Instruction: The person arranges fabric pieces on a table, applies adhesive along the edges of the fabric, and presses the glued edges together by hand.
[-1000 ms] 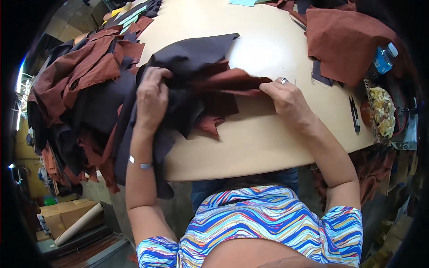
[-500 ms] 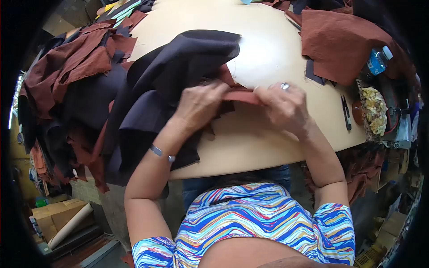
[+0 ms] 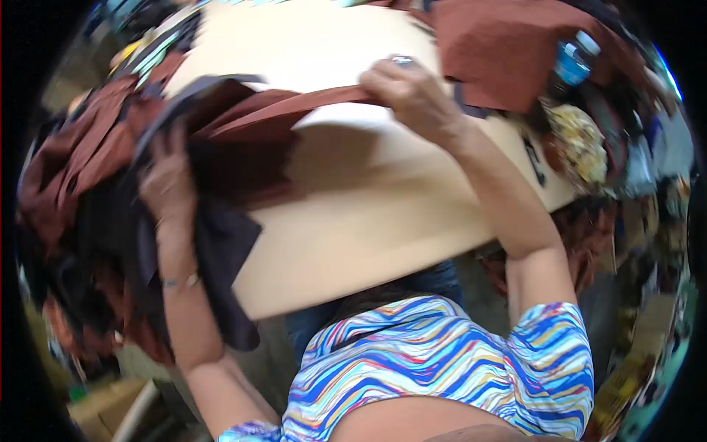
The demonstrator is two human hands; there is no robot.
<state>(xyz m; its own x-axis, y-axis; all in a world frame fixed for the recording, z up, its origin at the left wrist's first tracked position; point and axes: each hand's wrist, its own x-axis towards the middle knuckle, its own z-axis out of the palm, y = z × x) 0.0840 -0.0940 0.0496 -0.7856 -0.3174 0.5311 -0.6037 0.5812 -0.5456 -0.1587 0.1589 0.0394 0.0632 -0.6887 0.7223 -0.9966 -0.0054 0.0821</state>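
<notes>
My right hand (image 3: 412,99), raised over the table, is closed on one end of a reddish-brown cloth piece (image 3: 309,101). The cloth stretches taut to the left, and its other end lies among dark fabric. At the left, my left hand (image 3: 169,177) rests against the dark cloth (image 3: 228,243), fingers stretched out and somewhat apart, though blurred by motion. Part of the dark cloth hangs over the front table edge beside my left forearm.
Reddish-brown and dark fabric (image 3: 66,162) is heaped at the left. More reddish-brown cloth (image 3: 493,51) lies at the back right, near a plastic bottle (image 3: 574,62) and a yellowish lumpy object (image 3: 578,140). A dark slim tool (image 3: 534,158) lies on the pale tabletop (image 3: 353,228).
My hands have moved apart. The left one swept left with the dark cloth, while the right one moved up and away, drawing the reddish-brown cloth out long. The camera view shifted too.
</notes>
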